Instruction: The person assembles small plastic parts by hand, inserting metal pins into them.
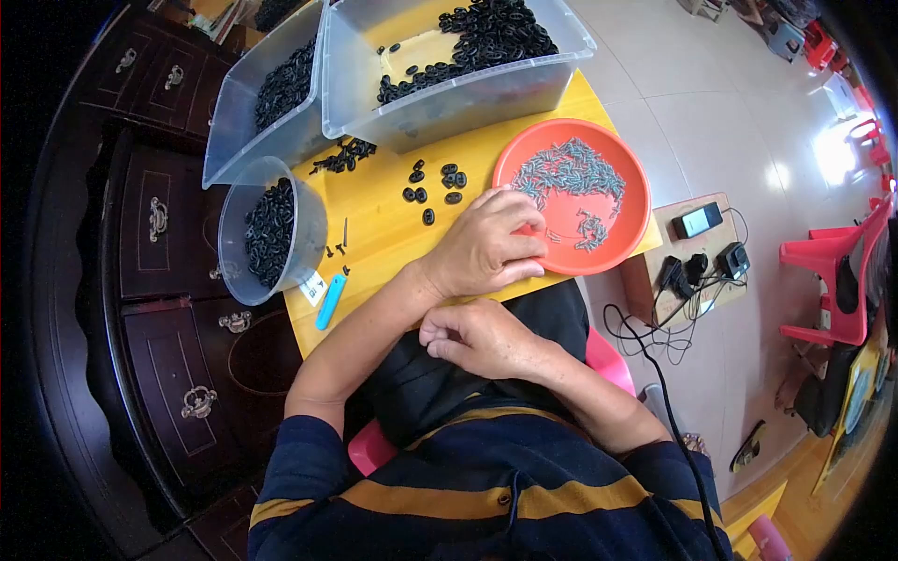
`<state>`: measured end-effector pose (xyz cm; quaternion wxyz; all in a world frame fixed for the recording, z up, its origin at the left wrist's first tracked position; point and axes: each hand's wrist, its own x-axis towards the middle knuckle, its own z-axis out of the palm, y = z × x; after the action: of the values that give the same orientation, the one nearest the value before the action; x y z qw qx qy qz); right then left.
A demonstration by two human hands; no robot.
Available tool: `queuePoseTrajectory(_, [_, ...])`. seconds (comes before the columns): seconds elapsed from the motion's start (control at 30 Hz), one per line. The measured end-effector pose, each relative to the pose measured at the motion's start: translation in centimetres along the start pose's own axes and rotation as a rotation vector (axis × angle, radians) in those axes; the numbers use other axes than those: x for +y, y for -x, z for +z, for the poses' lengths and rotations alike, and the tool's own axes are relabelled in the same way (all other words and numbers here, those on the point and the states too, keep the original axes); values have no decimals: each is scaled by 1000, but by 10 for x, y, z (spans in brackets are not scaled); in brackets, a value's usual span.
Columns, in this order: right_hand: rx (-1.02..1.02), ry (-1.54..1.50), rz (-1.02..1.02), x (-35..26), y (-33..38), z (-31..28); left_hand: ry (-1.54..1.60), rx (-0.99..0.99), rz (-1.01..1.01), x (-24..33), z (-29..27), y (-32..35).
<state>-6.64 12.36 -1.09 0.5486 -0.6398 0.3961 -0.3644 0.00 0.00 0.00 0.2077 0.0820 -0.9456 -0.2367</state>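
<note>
My left hand [488, 245] rests at the near left rim of an orange-red plastic bowl [613, 251], its fingers bent and close together; whatever the fingertips hold is hidden. Inside the bowl lie many small silver screws [569, 170], with a smaller heap nearer to me. My right hand [479, 338] is curled above my lap, just below the left wrist, and its contents cannot be made out. Left of the bowl, several small black oval pieces with holes [428, 217] are scattered on the yellow table [374, 224].
Two clear plastic bins [477, 98] of black parts stand along the far side. A round clear tub [309, 229] of black parts sits at the left, beside a blue-handled tool [329, 301]. Dark drawers [164, 224] flank the left; chargers and cables [687, 271] lie right.
</note>
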Motion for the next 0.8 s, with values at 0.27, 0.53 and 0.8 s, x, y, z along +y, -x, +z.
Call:
queuePoseTrajectory(0.27, [-79,46,-47,1,0,-1,49,129,42,-1,10,6])
queuePoseTrajectory(0.53, [-82,37,-89,6,0,3,-33,166,98,0,19,14])
queuePoseTrajectory(0.8, [-157,-16,-63,-1,0,-1,-199,219,79,7,15,17])
